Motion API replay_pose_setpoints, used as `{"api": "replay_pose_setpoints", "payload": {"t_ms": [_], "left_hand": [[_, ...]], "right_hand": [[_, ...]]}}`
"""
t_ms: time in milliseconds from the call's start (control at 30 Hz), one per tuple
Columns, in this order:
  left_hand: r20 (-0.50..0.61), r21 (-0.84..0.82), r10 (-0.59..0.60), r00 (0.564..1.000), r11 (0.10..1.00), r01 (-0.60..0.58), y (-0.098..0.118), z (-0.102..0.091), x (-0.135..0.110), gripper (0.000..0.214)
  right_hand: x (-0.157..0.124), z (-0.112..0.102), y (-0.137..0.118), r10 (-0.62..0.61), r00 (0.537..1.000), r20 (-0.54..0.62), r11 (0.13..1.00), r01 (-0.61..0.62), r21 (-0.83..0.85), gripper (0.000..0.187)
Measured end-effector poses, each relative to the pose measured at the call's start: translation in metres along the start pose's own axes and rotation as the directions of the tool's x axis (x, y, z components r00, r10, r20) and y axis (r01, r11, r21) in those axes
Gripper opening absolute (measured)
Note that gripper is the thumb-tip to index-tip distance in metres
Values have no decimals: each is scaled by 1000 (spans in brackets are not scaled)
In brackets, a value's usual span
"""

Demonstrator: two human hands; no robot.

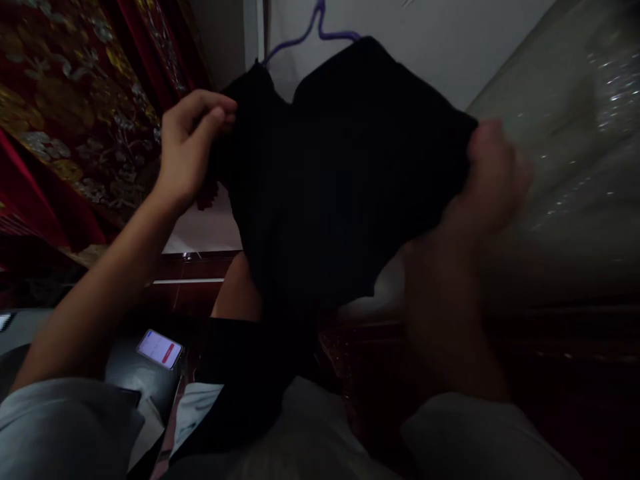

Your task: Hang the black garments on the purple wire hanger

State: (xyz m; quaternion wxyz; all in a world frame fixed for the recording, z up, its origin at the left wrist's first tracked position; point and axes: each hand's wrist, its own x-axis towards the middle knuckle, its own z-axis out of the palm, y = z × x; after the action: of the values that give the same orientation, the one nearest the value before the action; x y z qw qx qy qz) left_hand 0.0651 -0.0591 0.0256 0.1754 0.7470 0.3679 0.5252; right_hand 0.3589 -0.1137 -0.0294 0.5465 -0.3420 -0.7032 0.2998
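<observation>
A black shirt (330, 167) hangs from a purple hanger (310, 33) in front of me, its V-shaped neckline under the hook. At the shirt's left sleeve edge, my left hand (193, 137) pinches the cloth between thumb and fingers. My right hand (495, 170), blurred by motion, grips the opposite sleeve end. Between the two hands the shirt is spread wide, and its lower hem falls in front of my leg.
Dark red curtains with gold and silver patterns (70, 100) hang at the left. A lit phone (160, 349) lies on a dark surface at lower left. Behind the shirt stands a pale wall (440, 40); shiny pale fabric (565, 173) fills the right side.
</observation>
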Motion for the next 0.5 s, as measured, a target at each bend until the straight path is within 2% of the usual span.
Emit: {"api": "replay_pose_setpoints", "payload": {"t_ms": [33, 67, 133, 167, 233, 267, 300, 333, 400, 433, 500], "left_hand": [[90, -141, -124, 988, 981, 136, 14, -2, -3, 31], [183, -269, -236, 954, 922, 279, 27, -5, -7, 44], [335, -413, -386, 859, 759, 503, 46, -13, -20, 60], [366, -432, -425, 828, 711, 555, 52, -18, -29, 58], [385, -379, -474, 792, 701, 604, 54, -32, -51, 40], [389, -323, -496, 776, 715, 620, 52, -41, -63, 31], [409, -246, -528, 744, 721, 647, 49, -50, -75, 30], [439, -157, -567, 697, 716, 681, 46, -60, -85, 35], [453, -9, -626, 635, 708, 706, 41, -78, -101, 42], [436, 34, -631, 642, 725, 688, 41, -86, -106, 42], [349, 66, -594, 725, 787, 613, 41, -95, -108, 36]], "right_hand": [[-7, 7, -4, -7, 998, 62, 1000, 6, 5, 38], [-15, 17, -10, -19, 992, 126, 1000, 17, 13, 38], [-34, 42, -22, -66, 956, 286, 997, 55, 45, 38], [-43, 55, -29, -104, 917, 385, 994, 83, 70, 39], [-56, 76, -39, -188, 806, 562, 982, 138, 131, 40], [-58, 83, -41, -223, 763, 607, 975, 162, 155, 39], [-56, 87, -40, -248, 756, 606, 969, 189, 160, 37], [-52, 88, -37, -259, 789, 558, 966, 222, 135, 35], [-40, 82, -23, -250, 899, 360, 961, 275, -18, 32], [-33, 78, -13, -234, 936, 263, 955, 273, -120, 33], [-23, 69, 7, -182, 964, 196, 941, 228, -248, 35]]}}
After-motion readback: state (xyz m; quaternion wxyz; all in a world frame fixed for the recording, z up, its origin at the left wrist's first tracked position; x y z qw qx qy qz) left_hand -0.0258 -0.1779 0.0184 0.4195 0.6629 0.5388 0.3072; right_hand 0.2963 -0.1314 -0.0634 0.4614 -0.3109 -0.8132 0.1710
